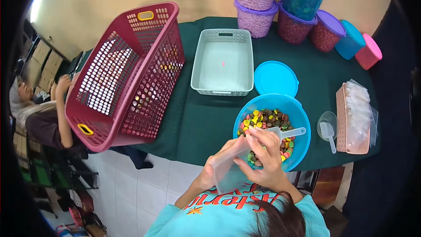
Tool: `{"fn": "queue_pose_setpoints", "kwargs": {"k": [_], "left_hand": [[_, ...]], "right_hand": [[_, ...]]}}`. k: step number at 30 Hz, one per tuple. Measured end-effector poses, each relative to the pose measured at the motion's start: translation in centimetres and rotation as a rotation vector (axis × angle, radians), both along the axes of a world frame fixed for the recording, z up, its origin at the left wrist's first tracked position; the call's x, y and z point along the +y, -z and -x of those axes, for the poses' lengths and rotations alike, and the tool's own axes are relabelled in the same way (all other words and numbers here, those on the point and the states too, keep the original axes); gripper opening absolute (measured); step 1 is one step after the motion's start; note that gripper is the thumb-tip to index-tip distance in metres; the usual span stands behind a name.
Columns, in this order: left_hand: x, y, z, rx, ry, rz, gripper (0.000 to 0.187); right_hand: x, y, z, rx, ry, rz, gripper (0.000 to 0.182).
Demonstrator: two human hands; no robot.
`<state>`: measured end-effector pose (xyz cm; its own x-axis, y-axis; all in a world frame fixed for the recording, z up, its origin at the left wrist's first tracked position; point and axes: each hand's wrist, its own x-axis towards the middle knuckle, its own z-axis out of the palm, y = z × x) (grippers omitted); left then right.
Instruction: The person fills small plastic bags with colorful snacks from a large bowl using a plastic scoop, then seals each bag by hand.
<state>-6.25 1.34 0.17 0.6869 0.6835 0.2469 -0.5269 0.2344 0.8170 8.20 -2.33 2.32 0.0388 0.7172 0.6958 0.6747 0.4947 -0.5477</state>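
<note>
My left hand (206, 176) grips a small clear plastic bag (227, 172) from its left side, just off the near table edge. My right hand (264, 157) pinches the bag's upper edge with its fingers, right over the rim of a blue bowl (302, 118). The bowl holds several coloured button-shaped candies (267, 119), and a clear plastic scoop (287, 132) rests in it with its handle pointing right, touching my right fingertips. The bag looks empty.
On the dark green tablecloth (206, 118) stand a tilted maroon laundry basket (127, 74), a grey tray (224, 61), a blue lid (275, 78) and stacked candy tubs (302, 13). A pink tray of plastic bags (354, 118) and a small cup with scoop (327, 127) sit on the right. Another person (39, 114) sits at far left.
</note>
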Motion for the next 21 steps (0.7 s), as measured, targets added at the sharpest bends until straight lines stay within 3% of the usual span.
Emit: {"fn": "queue_pose_setpoints", "kwargs": {"k": [3,8,21], "left_hand": [[1.6,0.7,1.4,0.026,0.094,-0.116,0.097],[3.7,1.1,2.6,-0.061,0.132,0.071,0.109],[6.3,1.6,3.5,-0.1,0.257,0.194,0.11]], "right_hand": [[0.1,-0.7,1.3,-0.08,0.016,0.103,0.052],[0.7,0.2,3.6,-0.055,0.079,0.037,0.049],[1.0,0.8,6.6,-0.079,0.239,-0.002,0.047]]}}
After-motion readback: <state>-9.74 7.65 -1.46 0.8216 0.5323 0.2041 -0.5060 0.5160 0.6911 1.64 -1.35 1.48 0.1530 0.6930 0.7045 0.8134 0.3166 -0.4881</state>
